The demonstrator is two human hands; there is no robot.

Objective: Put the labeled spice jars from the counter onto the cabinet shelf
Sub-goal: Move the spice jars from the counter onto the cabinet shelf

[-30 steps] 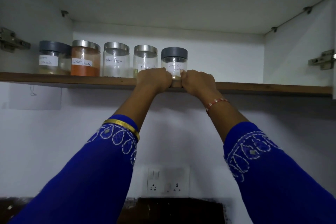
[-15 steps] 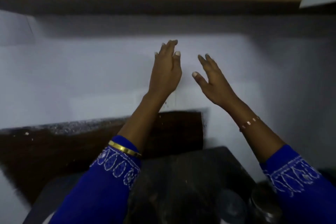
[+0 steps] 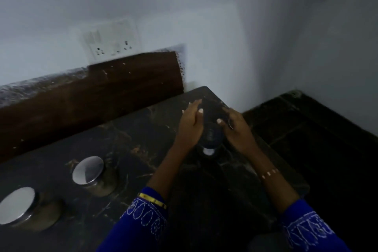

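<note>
Down on the dark stone counter (image 3: 131, 149), both hands flank a dark-lidded jar (image 3: 210, 138) that stands near the counter's right edge. The left hand (image 3: 190, 127) sits on the jar's left side and the right hand (image 3: 237, 131) on its right, fingers spread and thumbs reaching in toward the lid. The frame is blurred and dim, so I cannot tell whether the palms already press the glass or are just short of it; neither hand looks closed around it yet. A small pale patch at the jar's near side may be its label, though it cannot be read.

Two more jars wait well to the left: one with a shiny metal lid (image 3: 88, 170) about mid-counter, another (image 3: 17, 204) at the lower left corner. The cabinet shelf is out of view above.

The risks, as I judge them: the jar stands close to the drop at the counter's edge, so a hurried or uneven squeeze could nudge it rightward and off. Smooth glass held only between two flat palms may slip during the long lift overhead. If the grip lands on the lid alone, a loose lid could give way. The poor light makes misjudging the reach more likely.
</note>
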